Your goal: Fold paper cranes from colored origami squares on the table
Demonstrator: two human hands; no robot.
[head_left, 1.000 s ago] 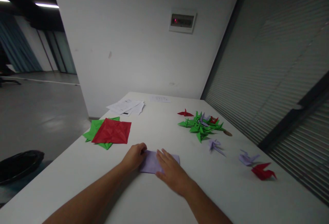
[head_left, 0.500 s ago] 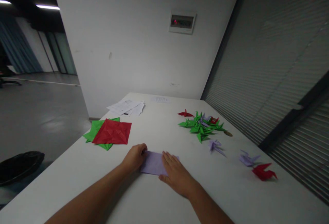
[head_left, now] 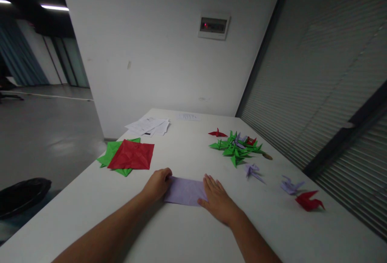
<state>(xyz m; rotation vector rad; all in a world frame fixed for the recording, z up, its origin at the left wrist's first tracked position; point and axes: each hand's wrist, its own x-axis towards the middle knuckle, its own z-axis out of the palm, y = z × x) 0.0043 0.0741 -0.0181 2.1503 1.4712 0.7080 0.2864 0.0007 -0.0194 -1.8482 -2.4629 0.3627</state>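
Purple paper [head_left: 185, 192], inside the table's left edge [head_left: 72, 186], wants even smoothing: left hand [head_left: 158, 185] curled (pinch unclear), right hand [head_left: 219, 201] spread flat.

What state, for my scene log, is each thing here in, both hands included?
lavender paper: flat, apparently folded into a rectangle
left hand: curled at the paper's left end
right hand: flat on the paper's right end
red sheet: unfolded, creased, atop green sheets
green sheets: partly covered
printed papers: overlapping, flat
paper cranes: folded, most piled together
bin: open-topped
wall panel: red indicator lit
ceiling lights: lit
blinds: lowered
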